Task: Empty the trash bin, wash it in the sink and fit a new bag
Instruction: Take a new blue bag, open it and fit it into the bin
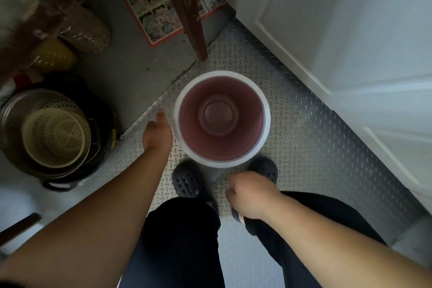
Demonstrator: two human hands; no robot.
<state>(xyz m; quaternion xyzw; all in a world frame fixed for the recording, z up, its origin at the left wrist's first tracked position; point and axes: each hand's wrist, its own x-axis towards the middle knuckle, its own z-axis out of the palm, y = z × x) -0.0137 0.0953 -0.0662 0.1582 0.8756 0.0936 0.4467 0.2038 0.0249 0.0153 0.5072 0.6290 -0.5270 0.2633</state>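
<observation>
Head view, looking straight down. I see the trash bin (222,119) standing upright on the diamond-plate floor mat (315,147), mouth toward the camera. White rim, reddish-brown inside, ringed base visible at the bottom; nothing lies in it that I can make out.

Left hand (157,133) is at the bin's left side, against or just beside the outer wall below the rim. Its fingers go down out of sight behind the rim, so I cannot tell whether they grip the wall or only rest on it.

Right hand (249,194) hangs near the bin's near edge, apart from it. Fingers are curled under loosely; I see nothing in them. A small pale edge shows below the wrist, too unclear to name.

2 dark perforated clogs (187,182) stand on the mat right at the bin's near side, one partly under the rim, dark trousers (182,241) above them.

Surroundings, 1 pass:
- White panelled door (350,42) runs along the right, beside the mat.
- Brown wooden leg (187,7) comes down just beyond the bin, its foot at the mat's far edge.
- Printed flyer (152,7) with red border lies on the grey floor behind that leg.
- Left: cream plastic strainer (56,138) nested in a metal perforated pot (35,105), which sits in a dark container.
- Beyond those, a yellow object and a woven item, blurred.
</observation>
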